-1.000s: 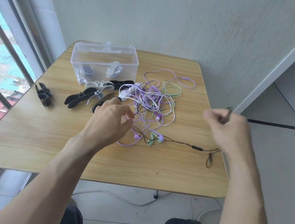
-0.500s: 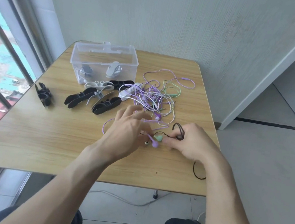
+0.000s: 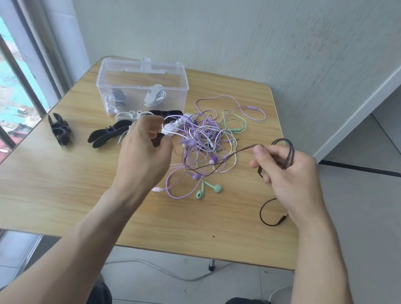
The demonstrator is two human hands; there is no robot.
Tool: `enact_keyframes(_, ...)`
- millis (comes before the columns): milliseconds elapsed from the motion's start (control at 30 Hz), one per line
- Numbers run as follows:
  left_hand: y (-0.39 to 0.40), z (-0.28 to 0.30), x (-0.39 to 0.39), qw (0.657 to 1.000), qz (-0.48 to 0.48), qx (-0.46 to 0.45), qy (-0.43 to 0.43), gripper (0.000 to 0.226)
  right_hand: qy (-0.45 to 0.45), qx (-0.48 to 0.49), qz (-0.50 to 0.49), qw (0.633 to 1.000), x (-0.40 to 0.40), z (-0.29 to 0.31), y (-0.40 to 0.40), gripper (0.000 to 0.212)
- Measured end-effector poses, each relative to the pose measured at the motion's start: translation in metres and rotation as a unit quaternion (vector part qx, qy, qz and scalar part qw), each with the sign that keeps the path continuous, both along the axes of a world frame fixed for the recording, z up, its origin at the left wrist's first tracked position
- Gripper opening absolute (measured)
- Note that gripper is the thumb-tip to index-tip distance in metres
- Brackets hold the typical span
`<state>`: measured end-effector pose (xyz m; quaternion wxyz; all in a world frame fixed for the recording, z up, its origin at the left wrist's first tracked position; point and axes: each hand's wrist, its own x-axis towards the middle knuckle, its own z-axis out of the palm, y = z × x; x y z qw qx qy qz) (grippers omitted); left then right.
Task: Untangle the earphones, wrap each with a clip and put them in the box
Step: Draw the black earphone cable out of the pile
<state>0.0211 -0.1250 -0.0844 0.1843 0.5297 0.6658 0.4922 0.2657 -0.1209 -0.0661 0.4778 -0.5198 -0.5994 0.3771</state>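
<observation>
Coils of the dark earphone cable [image 3: 288,148] were pinched in the right hand [image 3: 290,180]; its free length ran left into the purple tangle [image 3: 201,139] at mid-surface. The left hand [image 3: 142,154] pinched something dark. Drawing slowly, without tightening knots, seemed wisest.

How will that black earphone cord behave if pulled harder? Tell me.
Probably floppy: the black cord sags between the right hand and the tangle. It threads the purple loops, so it will likely snag and drag them.

box [image 3: 142,84] behind clips [image 3: 105,134], earphones [image 3: 203,139] right
</observation>
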Motion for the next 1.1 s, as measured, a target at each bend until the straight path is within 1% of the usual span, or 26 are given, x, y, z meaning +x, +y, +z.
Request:
enact_keyframes(33,-0.003,0.002,0.001,1.0,-0.018,0.013,-0.001,0.037,0.019,0.004,0.004,1.0,-0.002,0.001,0.0,0.019)
enact_keyframes(67,-0.007,0.004,0.004,0.997,-0.064,0.035,0.017,0.046,0.039,0.012,0.015,0.999,-0.005,0.002,-0.001,0.019)
enact_keyframes(133,-0.014,0.005,0.014,0.973,-0.21,0.066,0.067,0.053,0.074,0.029,0.046,0.996,-0.01,0.005,-0.002,0.022)
enact_keyframes(167,-0.016,0.002,0.02,0.956,-0.276,0.055,0.087,0.051,0.083,0.034,0.06,0.994,-0.014,0.006,-0.003,0.022)
enact_keyframes(200,-0.015,-0.004,0.027,0.94,-0.322,0.035,0.108,0.044,0.094,0.036,0.074,0.992,-0.018,0.007,-0.004,0.021)
enact_keyframes(233,-0.014,-0.012,0.034,0.928,-0.343,0.02,0.141,0.035,0.116,0.034,0.09,0.989,-0.021,0.008,-0.005,0.021)
enact_keyframes(300,-0.009,-0.025,0.042,0.921,-0.33,0.013,0.208,0.02,0.189,0.026,0.12,0.974,-0.029,0.01,-0.007,0.02)
enact_keyframes(367,-0.003,-0.029,0.041,0.936,-0.293,0.024,0.193,0.014,0.258,0.035,0.111,0.959,-0.032,0.013,-0.008,0.021)
enact_keyframes(400,0.0,-0.028,0.038,0.944,-0.271,0.045,0.181,0.013,0.29,0.047,0.092,0.952,-0.031,0.014,-0.008,0.02)
enact_keyframes(467,0.004,-0.024,0.033,0.954,-0.233,0.08,0.173,0.012,0.346,0.061,0.068,0.934,-0.024,0.018,-0.009,0.019)
enact_keyframes(500,0.006,-0.023,0.031,0.956,-0.224,0.088,0.166,0.013,0.37,0.06,0.073,0.924,-0.021,0.021,-0.01,0.02)
enact_keyframes(567,0.007,-0.021,0.026,0.96,-0.217,0.085,0.156,0.02,0.396,0.048,0.09,0.913,-0.018,0.025,-0.012,0.022)
enact_keyframes(667,0.01,-0.024,0.018,0.968,-0.19,0.073,0.148,0.032,0.39,0.044,0.083,0.916,-0.016,0.029,-0.015,0.021)
enact_keyframes(733,0.011,-0.023,0.017,0.973,-0.16,0.076,0.146,0.031,0.356,0.035,0.058,0.932,-0.013,0.029,-0.013,0.02)
enact_keyframes(767,0.013,-0.023,0.016,0.975,-0.145,0.08,0.15,0.03,0.314,0.023,0.033,0.949,-0.012,0.028,-0.012,0.02)
enact_keyframes(800,0.013,-0.023,0.015,0.976,-0.13,0.08,0.156,0.029,0.251,0.008,0.0,0.968,-0.01,0.025,-0.01,0.02)
enact_keyframes(867,0.015,-0.025,0.011,0.978,-0.113,0.061,0.167,0.028,0.079,-0.027,-0.053,0.995,-0.003,0.012,-0.003,0.022)
enact_keyframes(900,0.016,-0.024,0.009,0.978,-0.114,0.044,0.169,0.026,-0.013,-0.053,-0.055,0.997,0.0,0.006,0.0,0.023)
enact_keyframes(967,0.016,-0.021,0.005,0.978,-0.127,0.002,0.166,0.025,-0.174,-0.112,-0.016,0.978,0.004,-0.004,0.004,0.026)
enact_keyframes(1000,0.015,-0.019,0.003,0.974,-0.15,-0.026,0.168,0.03,-0.225,-0.13,0.007,0.966,0.003,-0.006,0.005,0.028)
enact_keyframes(1033,0.014,-0.017,0.001,0.964,-0.189,-0.057,0.178,0.042,-0.254,-0.136,0.023,0.957,0.0,-0.003,0.006,0.028)
enact_keyframes(1067,0.011,-0.013,-0.001,0.947,-0.239,-0.095,0.194,0.061,-0.269,-0.126,0.032,0.954,-0.005,0.004,0.005,0.028)
enact_keyframes(1100,0.007,-0.01,-0.002,0.927,-0.283,-0.133,0.208,0.081,-0.277,-0.095,0.033,0.956,-0.011,0.013,0.006,0.028)
